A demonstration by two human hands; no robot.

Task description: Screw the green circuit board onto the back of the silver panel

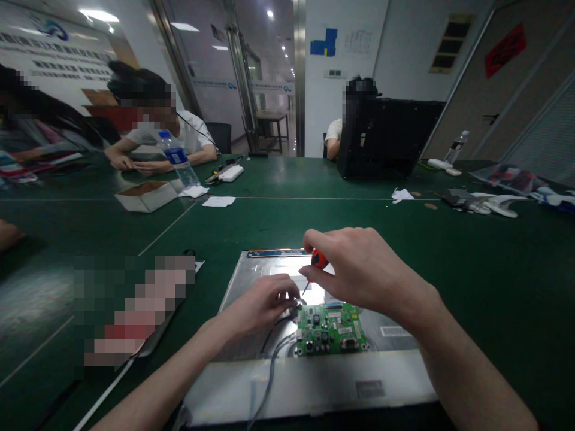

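Note:
A metal display panel [251, 281] lies back side up on the green table [471, 263] in front of me. A green circuit board [330, 329] sits on its near middle, with grey and black cables [269, 359] running off to the left. My right hand [359, 269] pinches a small screwdriver with a red handle [318, 259], its tip pointing down near the board's upper left corner. My left hand [265, 302] rests curled on the panel beside that corner, fingertips pressed together at the board's edge; what they hold is hidden.
A pixelated flat object [130, 311] lies left of the panel. Further off are an open cardboard box [146, 196], a water bottle [177, 158], a white device [230, 173], paper scraps and a black monitor [386, 137]. Other people sit at the far side and left.

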